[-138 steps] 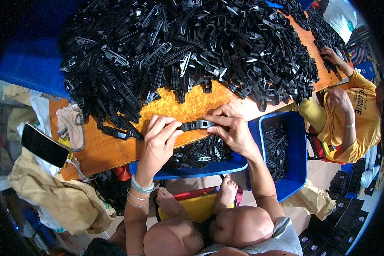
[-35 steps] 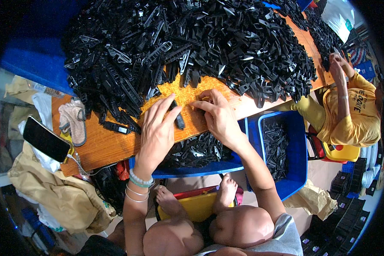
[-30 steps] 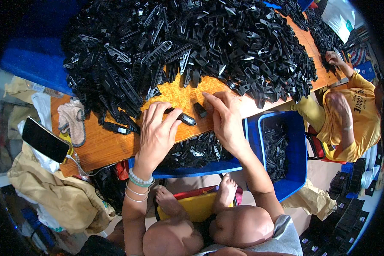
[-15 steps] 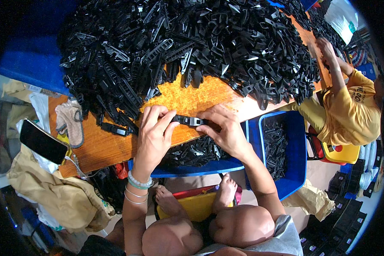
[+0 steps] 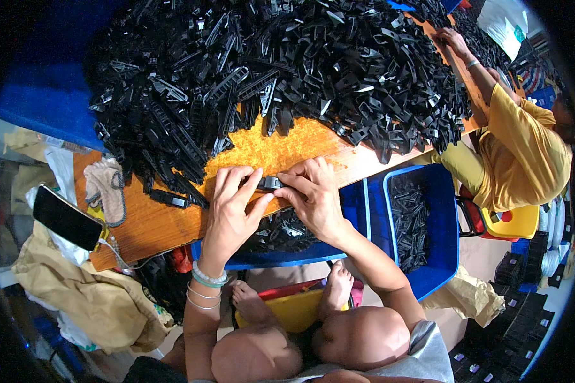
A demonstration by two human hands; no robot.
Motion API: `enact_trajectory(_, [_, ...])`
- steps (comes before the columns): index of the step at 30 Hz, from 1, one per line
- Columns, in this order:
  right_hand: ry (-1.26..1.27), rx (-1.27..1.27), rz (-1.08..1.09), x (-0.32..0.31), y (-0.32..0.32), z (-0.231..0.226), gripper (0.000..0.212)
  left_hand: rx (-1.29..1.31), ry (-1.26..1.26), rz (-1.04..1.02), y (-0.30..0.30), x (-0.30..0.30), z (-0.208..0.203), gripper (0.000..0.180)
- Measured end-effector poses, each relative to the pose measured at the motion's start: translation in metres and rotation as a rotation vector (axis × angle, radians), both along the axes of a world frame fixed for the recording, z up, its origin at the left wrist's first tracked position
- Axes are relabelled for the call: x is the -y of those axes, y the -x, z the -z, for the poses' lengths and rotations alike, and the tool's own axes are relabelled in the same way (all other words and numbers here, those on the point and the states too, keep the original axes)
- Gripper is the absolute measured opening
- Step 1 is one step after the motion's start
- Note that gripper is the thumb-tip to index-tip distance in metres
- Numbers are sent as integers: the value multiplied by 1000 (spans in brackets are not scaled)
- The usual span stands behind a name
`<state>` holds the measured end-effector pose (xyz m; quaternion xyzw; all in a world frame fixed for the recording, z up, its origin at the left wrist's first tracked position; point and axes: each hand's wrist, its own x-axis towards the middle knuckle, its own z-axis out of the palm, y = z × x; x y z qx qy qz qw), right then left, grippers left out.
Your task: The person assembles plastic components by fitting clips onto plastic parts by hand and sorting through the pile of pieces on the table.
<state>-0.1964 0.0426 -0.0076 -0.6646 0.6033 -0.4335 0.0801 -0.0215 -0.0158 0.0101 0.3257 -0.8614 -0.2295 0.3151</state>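
Note:
A small black plastic part (image 5: 269, 183) is held level between my two hands, just above the near edge of the wooden table (image 5: 153, 226). My left hand (image 5: 235, 199) pinches its left end between thumb and fingers. At its right end, my right hand (image 5: 313, 195) closes thumb and fingertips on it, hiding much of the piece. Beyond my hands rises a large heap of black plastic parts (image 5: 338, 70), long slotted strips and short pronged pieces mixed. One loose black part (image 5: 169, 198) lies on the tabletop to the left of my left hand.
Under the table edge stands a blue bin (image 5: 300, 255) with black parts, and another blue bin (image 5: 442, 268) is to its right. A phone (image 5: 67, 218) and a beige glove (image 5: 105, 188) are at the left. A person in a yellow shirt (image 5: 524, 150) reaches over the table at right.
My right hand has moved left, closer to my left hand, and less of the black part shows between them. The other person's arm has stretched farther across the table.

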Motion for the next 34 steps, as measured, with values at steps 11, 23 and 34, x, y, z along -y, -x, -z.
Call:
enact_trajectory(11, [94,-208,299,10,60,-11,23,289,452,-409,4,41,-11,39])
enact_trajectory(23, [0,-388,285,29,39,-7,24,224,387,-390,7,-7,6,21])
enact_trajectory(34, [-44,-102,35,31,21,10,39,134,228,-65,9,1,10,30])
